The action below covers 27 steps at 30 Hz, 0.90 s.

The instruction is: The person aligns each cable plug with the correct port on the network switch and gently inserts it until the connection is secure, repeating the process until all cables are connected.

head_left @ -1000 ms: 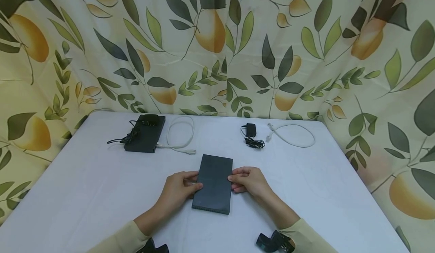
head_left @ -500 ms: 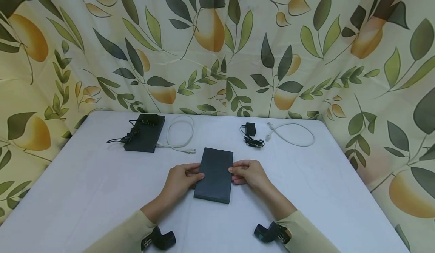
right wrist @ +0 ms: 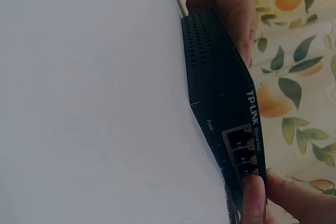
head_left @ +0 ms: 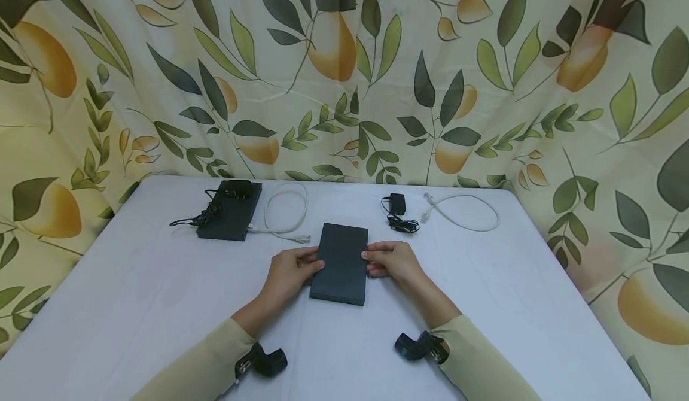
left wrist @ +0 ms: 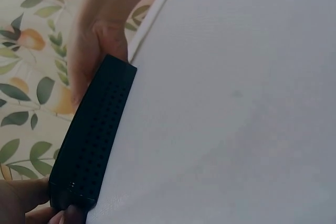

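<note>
Both hands hold a dark, flat TP-Link Ethernet switch (head_left: 339,263) at the middle of the white table. My left hand (head_left: 290,272) grips its left edge, thumb on top and fingers at the side. On the opposite edge, my right hand (head_left: 395,260) pinches it between thumb and fingers. The right wrist view shows the switch's printed lettering and a row of network ports (right wrist: 240,148), partly covered by fingertips. Rows of vent holes run along the switch's side (left wrist: 102,129) in the left wrist view.
At the back left lies another black box (head_left: 228,218) with a bundled black cord (head_left: 210,212) on it; a white network cable (head_left: 305,209) lies beside it. Back right are a black power adapter (head_left: 397,204) and a second white cable (head_left: 487,206). A patterned curtain (head_left: 344,120) hangs behind the table.
Both hands have moved the Ethernet switch away from the body, toward the back of the table, keeping their grip on its sides. The other items have stayed put.
</note>
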{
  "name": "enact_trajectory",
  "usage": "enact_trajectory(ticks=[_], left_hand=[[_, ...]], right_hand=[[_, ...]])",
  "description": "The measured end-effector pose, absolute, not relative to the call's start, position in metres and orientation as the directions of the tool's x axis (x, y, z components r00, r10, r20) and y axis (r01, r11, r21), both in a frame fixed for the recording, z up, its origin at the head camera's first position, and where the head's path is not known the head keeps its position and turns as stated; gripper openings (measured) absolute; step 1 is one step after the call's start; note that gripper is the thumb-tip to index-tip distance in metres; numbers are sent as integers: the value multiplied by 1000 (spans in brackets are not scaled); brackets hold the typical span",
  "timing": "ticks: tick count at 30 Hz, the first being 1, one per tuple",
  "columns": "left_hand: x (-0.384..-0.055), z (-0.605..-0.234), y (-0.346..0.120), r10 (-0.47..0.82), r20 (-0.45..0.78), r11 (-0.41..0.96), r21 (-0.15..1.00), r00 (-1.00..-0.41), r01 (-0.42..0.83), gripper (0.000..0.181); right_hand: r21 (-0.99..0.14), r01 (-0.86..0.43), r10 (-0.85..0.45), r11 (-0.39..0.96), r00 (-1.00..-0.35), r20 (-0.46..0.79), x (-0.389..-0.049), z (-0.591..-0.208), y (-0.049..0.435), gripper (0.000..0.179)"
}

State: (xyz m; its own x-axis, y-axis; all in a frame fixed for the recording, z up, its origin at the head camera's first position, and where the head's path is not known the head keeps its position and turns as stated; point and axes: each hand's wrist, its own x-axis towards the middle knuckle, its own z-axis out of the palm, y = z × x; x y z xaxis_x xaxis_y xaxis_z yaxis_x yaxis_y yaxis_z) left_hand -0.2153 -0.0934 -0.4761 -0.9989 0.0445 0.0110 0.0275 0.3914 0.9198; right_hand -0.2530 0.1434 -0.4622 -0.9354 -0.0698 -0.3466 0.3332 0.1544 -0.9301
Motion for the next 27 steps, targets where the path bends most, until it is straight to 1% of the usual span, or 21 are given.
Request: enact_trajectory(ticks=[6, 11, 15, 20, 24, 27], left_hand=[[-220, -475, -92, 21, 13, 383, 924, -1000, 20, 39], [-216, -475, -91, 7, 3, 428, 904, -1000, 6, 38], [-206, -475, -93, 17, 12, 490, 871, -1000, 19, 40], [-194, -475, -95, 33, 43, 517, 854, -999, 54, 42], [-194, -475, -95, 45, 68, 522, 849, -997, 82, 38], [-197, -474, -97, 52, 64, 533, 842, -997, 82, 36]], right_hand=[[-933, 329, -63, 148, -938, -341, -260, -462, 143, 32], [-930, 339, -58, 145, -935, -350, -261, -464, 143, 34], [-930, 340, -60, 142, -934, -351, -259, -464, 143, 32], [-934, 330, -57, 141, -939, -340, -257, -462, 143, 32], [-934, 334, -61, 125, -937, -344, -256, -462, 144, 35], [-935, 343, -66, 95, -935, -350, -251, -462, 144, 36]])
